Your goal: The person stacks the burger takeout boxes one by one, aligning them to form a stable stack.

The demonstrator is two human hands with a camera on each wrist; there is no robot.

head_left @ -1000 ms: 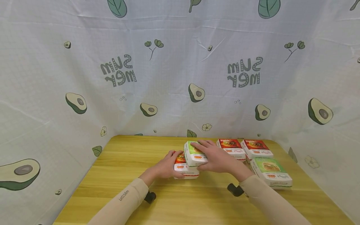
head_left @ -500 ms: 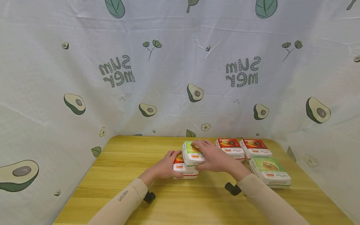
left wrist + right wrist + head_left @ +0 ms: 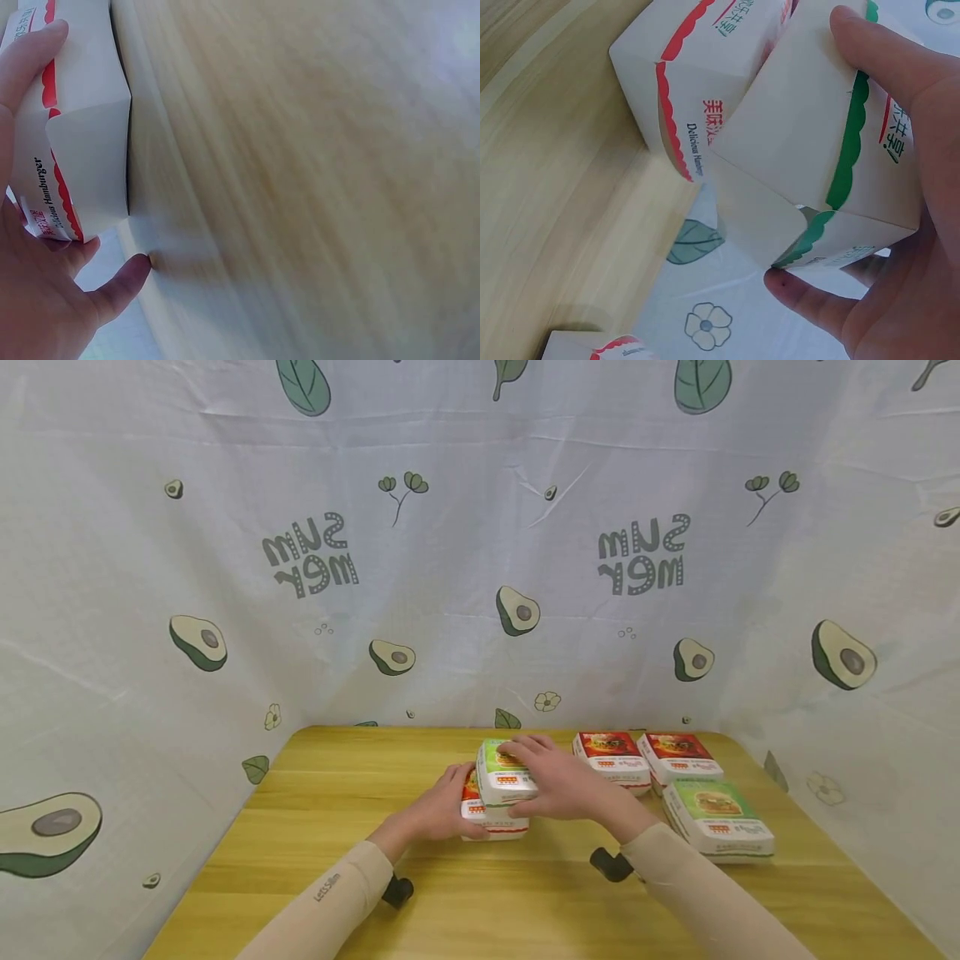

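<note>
Apparently stacking mid-frame, right hand (image 3: pixel 561 785) grips green box (image 3: pixel 504 787) over red box (image 3: pixel 504 830); left hand (image 3: pixel 433 807) clasps the latter. Lowering calls for alignment.

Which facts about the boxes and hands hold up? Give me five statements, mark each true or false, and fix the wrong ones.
1. The right hand holds a green-topped box. True.
2. The left hand holds nothing. False: it grips a red-topped box.
3. Lettering is printed on the left sleeve. True.
4. A second green-topped box lies on the table behind two more red-topped boxes. False: it lies in front of them, nearer the head camera.
5. The cloth behind the table is patterned with avocados. True.
</note>
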